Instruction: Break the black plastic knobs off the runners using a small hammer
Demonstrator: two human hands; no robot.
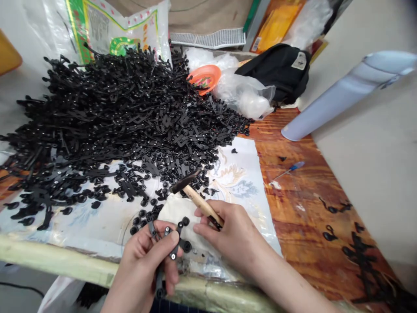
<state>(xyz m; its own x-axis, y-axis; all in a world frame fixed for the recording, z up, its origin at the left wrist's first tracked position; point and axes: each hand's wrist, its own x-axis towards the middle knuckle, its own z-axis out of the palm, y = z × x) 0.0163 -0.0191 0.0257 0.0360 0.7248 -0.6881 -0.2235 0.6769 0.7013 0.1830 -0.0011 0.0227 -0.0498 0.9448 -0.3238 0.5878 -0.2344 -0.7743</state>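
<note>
My left hand (148,258) is closed around a black jointed plastic part (174,248) with silvery rivets and round cup-like ends, held above the table's front edge. The palm side of the part is partly hidden by my fingers. My right hand (230,230) grips the wooden handle of a hammer (198,201). Its dark head lies at the upper left, beside the nearest loose black parts. Between the hands and the pile there is a pale pad (177,206), with small round black pieces (143,219) next to it.
A large heap of black plastic parts (130,113) covers the table's back left. Behind stand a printed sack (120,26), an orange dish (205,79) and a black bag (280,71). To the right are a rolled white tube (332,102), a screwdriver (295,166) and scattered black pieces (361,254).
</note>
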